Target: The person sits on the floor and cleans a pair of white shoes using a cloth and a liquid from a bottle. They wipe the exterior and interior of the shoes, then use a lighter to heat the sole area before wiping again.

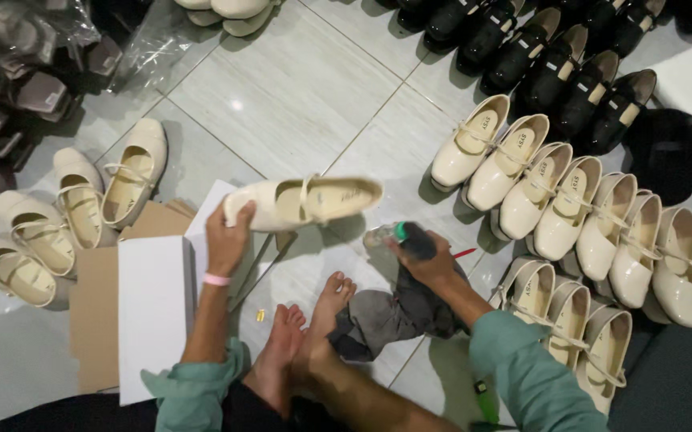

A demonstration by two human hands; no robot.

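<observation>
Nearest, bare feet (pixel 302 340) are resting on the tiled floor (pixel 298 88) beside a dark cloth (pixel 386 316). The right hand (pixel 424 260) is gripping a small green-capped bottle (pixel 398 234) above the cloth. The left hand (pixel 228 240) is pinching the toe of a cream strap shoe (pixel 306 200), holding it level above the floor. Farther off, cream shoes (pixel 570 216) and black shoes (pixel 554 56) are standing in rows.

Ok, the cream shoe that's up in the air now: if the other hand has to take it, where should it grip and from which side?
Probably the heel end. The left hand already covers the toe of the cream shoe, which lies level, opening towards the camera, heel to the right. That end is free, so come in from the right, once the right hand lets go of its bottle and dark cloth.
</observation>
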